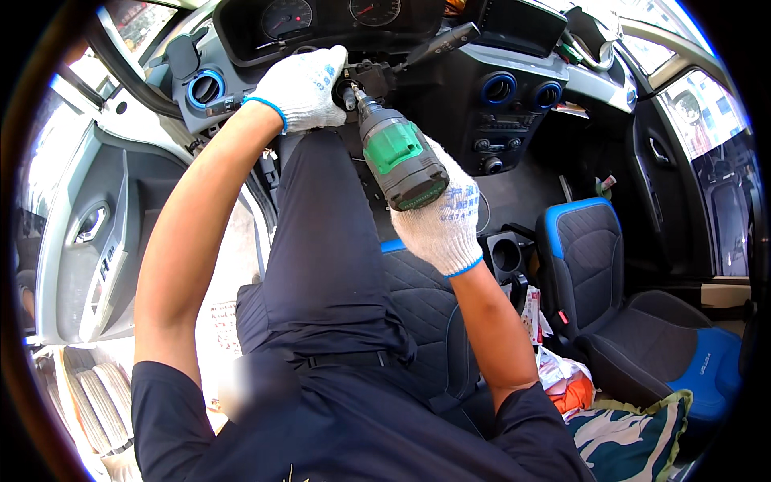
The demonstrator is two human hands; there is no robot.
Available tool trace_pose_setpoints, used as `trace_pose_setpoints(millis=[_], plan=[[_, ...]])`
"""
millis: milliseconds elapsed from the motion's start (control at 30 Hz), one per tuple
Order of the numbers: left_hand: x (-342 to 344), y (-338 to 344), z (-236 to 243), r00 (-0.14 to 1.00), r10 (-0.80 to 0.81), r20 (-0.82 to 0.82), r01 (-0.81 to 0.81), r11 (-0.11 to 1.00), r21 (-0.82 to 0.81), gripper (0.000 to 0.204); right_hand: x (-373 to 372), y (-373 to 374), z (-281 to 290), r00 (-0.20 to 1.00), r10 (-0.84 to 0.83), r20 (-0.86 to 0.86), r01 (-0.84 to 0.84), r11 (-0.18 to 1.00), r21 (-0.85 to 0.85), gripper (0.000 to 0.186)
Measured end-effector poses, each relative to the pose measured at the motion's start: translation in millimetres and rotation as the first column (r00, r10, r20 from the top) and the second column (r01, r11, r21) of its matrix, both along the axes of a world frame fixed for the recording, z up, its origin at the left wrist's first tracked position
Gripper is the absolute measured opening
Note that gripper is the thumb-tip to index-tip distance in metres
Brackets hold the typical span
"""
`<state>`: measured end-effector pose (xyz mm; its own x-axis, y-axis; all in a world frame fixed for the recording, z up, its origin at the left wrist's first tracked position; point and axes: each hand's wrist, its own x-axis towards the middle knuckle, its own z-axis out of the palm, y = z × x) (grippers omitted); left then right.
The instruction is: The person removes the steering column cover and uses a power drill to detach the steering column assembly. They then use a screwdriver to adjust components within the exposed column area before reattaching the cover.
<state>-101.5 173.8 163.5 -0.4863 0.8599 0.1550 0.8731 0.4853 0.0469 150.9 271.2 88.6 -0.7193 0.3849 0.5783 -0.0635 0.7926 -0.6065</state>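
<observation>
Both hands wear white knitted gloves with blue cuffs. My right hand (pixel 446 213) is closed round the grip of a green and black cordless drill (pixel 397 153), mostly behind the drill's body. The drill's bit points up and left into the exposed steering column (pixel 371 80), where no steering wheel is fitted. My left hand (pixel 305 88) is curled against the column's left side, beside the bit, with its fingertips partly hidden. A black stalk switch (pixel 442 44) sticks out to the column's right.
The dashboard's instrument cluster (pixel 329 20) and a dark screen (pixel 522 24) lie ahead. To the right are the centre console (pixel 502 120), a cup holder (pixel 506 253) and a black and blue passenger seat (pixel 586 241). The driver's door (pixel 104 233) stands open at left.
</observation>
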Motion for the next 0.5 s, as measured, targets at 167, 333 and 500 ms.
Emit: trace_pose_setpoints(millis=[167, 333, 500], plan=[[-4, 0, -9, 1.0, 0.0, -0.001, 0.0, 1.0, 0.013, 0.061, -8, 4, -5, 1.0, 0.011, -0.011, -0.011, 1.0, -0.02, 0.053], [-2, 0, -11, 1.0, -0.015, -0.009, 0.016, 1.0, 0.023, 0.061, -11, 8, -6, 0.999, 0.003, 0.049, -0.001, 0.999, -0.042, 0.043], [7, 1, -11, 1.0, -0.009, -0.026, 0.009, 1.0, -0.005, 0.061, -10, 10, -4, 0.994, -0.002, 0.109, 0.008, 0.998, -0.054, 0.054]])
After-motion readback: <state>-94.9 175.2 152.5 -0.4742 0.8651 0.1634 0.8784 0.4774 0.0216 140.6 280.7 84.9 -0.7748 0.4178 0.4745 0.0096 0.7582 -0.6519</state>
